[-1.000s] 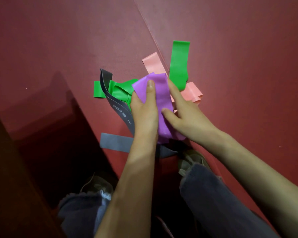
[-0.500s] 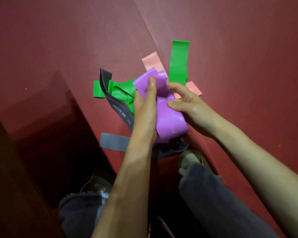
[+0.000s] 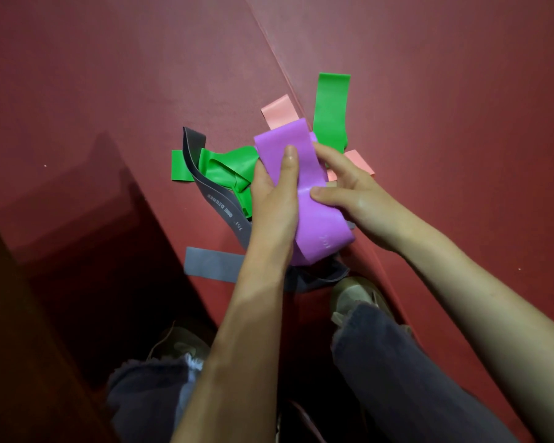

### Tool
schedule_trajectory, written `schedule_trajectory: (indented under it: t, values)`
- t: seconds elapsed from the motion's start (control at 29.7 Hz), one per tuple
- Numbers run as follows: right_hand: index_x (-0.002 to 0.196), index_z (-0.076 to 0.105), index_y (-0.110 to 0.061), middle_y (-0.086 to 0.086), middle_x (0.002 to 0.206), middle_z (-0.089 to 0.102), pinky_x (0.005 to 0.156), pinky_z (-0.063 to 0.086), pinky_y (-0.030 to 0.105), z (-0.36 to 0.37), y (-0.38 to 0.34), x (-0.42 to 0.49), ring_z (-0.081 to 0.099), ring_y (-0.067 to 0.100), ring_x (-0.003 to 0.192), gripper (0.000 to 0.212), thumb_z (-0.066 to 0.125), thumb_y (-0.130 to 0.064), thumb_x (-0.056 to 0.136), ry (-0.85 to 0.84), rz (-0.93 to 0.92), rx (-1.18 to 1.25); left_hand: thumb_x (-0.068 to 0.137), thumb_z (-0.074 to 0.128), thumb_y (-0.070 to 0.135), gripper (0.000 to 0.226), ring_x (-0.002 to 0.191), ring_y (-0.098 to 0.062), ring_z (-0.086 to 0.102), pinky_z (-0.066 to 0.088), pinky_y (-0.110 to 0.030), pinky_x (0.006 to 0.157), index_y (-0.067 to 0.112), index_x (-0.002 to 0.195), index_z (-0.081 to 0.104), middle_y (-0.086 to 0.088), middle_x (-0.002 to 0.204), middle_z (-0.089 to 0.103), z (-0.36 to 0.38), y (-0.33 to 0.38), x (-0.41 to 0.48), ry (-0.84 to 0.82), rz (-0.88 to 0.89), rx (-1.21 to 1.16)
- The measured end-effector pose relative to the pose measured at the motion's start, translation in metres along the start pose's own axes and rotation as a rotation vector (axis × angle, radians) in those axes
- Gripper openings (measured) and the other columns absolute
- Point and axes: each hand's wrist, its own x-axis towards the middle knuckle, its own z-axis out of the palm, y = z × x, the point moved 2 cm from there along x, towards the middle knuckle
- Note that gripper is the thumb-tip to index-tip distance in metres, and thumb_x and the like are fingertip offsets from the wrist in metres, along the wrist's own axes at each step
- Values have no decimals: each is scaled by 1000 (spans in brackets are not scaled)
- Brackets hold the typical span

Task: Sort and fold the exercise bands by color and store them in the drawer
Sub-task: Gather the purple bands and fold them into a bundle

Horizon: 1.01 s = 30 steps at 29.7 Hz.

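Floor (image 3: 429, 91): leave the green, pink and grey pile (image 3: 227, 167) there while you fold.
Purple band (image 3: 314, 219): you hold it just above the pile. Bring its ends level and edges flush before you crease. It is wide and glossy, bent over at the near end.
Left hand (image 3: 275, 203): thumb pins the band's upper half.
Right hand (image 3: 349, 190): pinches its middle.

We read "ONE DEGREE" in pale letters on the dark grey band (image 3: 219, 207), followed by smaller characters we cannot make out.
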Motion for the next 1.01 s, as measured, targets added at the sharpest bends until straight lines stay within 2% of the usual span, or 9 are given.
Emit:
schedule_trajectory:
  t: [0.13, 0.2, 0.27, 0.37, 0.47, 0.57, 0.67, 0.91, 1.01]
  values:
    - [136, 21, -36, 10, 76, 66, 44, 35, 17, 4, -2, -4, 37, 6, 45, 74, 50, -3, 76, -9, -36, -95, 94, 46, 22, 25, 99, -26, 59, 46, -52, 96, 9, 114, 53, -17, 111, 61, -3, 0, 2, 44, 9, -6]
    - [143, 16, -28, 0, 43, 44, 36, 25, 18, 3, -2, -6, 29, 4, 34, 73, 51, 3, 86, 44, -42, -149, 84, 50, 32, 32, 102, -29, 59, 45, -53, 96, 13, 110, 54, -16, 110, 62, -4, 2, 3, 55, 11, 3]
    - [143, 16, -22, -10, 37, 38, 37, 26, 14, 0, 3, -7, 29, 0, 33, 70, 50, 4, 88, 155, -49, -178, 78, 49, 35, 31, 99, -27, 61, 47, -48, 95, 18, 102, 55, -11, 105, 63, -6, 3, 5, 57, 29, 6]
    - [135, 36, -20, -5, 55, 48, 52, 35, 12, -3, 3, -7, 43, -1, 42, 60, 64, -12, 83, 289, -66, -484, 81, 50, 28, 13, 87, -20, 58, 47, -40, 88, 20, 92, 53, -5, 92, 60, -7, 6, 9, 62, 73, 22]
    - [117, 57, -16, -4, 77, 51, 68, 41, 19, -5, -3, -7, 48, 3, 64, 45, 64, -34, 77, 309, -151, -811, 79, 50, 26, 23, 89, -19, 56, 48, -40, 87, 15, 98, 52, -10, 97, 59, -10, 4, 10, 35, 101, 55]
    - [107, 59, -19, 0, 91, 55, 74, 42, 13, -5, -15, -2, 51, 1, 72, 32, 61, -28, 76, 354, -195, -562, 92, 47, 10, 17, 90, -20, 54, 46, -36, 86, 10, 108, 48, -12, 101, 57, -5, 5, 8, -37, 111, 64]
    - [92, 60, -20, -7, 74, 64, 68, 44, 17, -4, -23, 7, 52, 5, 69, 17, 60, -17, 75, 298, -221, -324, 93, 43, 5, 19, 92, -18, 55, 46, -33, 90, 13, 111, 46, -9, 102, 57, 2, 9, 7, -97, 148, 101]
    - [84, 58, -22, -18, 63, 65, 60, 48, 16, -12, -33, 9, 51, -1, 56, 17, 59, -9, 73, 256, -293, -166, 83, 54, 27, 37, 104, -25, 62, 49, -36, 94, 8, 114, 53, -17, 115, 62, 5, 7, 8, -229, -18, 29]
    - [84, 58, -22, -19, 64, 65, 62, 49, 15, -13, -33, 7, 52, -5, 58, 18, 58, -8, 74, 249, -306, -163, 93, 48, 21, 22, 89, -15, 66, 53, -23, 79, 9, 108, 59, -9, 100, 68, 3, -1, 3, -271, -64, 109]
